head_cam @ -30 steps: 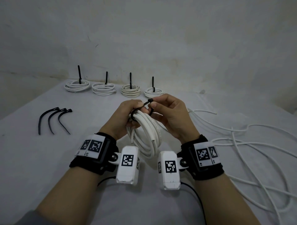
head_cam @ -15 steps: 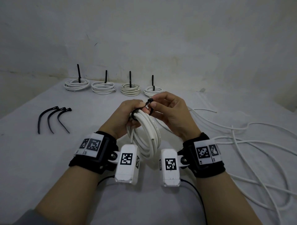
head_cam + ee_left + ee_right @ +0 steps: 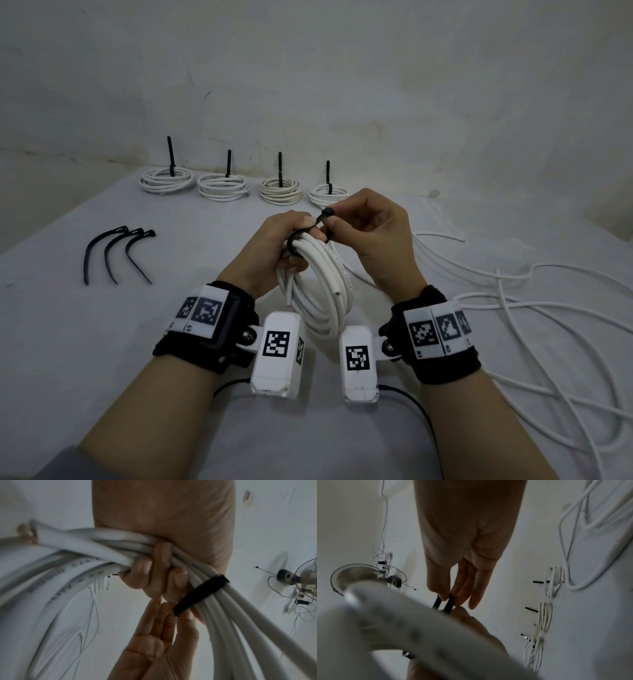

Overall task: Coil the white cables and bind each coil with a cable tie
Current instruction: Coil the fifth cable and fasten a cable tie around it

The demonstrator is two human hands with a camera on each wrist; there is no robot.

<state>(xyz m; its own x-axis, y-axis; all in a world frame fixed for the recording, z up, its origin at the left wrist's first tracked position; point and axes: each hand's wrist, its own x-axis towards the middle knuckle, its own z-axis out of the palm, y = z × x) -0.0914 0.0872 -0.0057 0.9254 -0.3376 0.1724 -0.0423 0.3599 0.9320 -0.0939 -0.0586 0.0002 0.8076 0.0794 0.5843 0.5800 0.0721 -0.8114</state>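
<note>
The left hand (image 3: 274,246) is closed around the top of a white cable coil (image 3: 318,294), fingers curled through the loops, and holds it upright above the counter (image 3: 68,342), in front of the person's chest. A black cable tie (image 3: 301,236) is wrapped round the bundled strands just beside the left fingers (image 3: 159,566). The right hand (image 3: 373,236) pinches the ends of this tie between thumb and fingertips at the top of the coil; in the right wrist view two black strips sit side by side under the thumb and forefinger. Whether the tail has entered the tie's head cannot be told.

One cut end of the cable (image 3: 337,293) shows on the near face of the coil.

At the far edge of the counter, against the wall, four bound coils (image 3: 219,186) lie flat in a row, each with a black tie tail standing upright. To the left of the hands, well apart from them, three loose cable ties (image 3: 116,253) lie side by side, curved. To the right, loose white cable (image 3: 513,308) sprawls in wide loops across the counter.

Both wrists carry black straps with white marker blocks. A fan (image 3: 354,574) on the wall appears in the wrist views.
</note>
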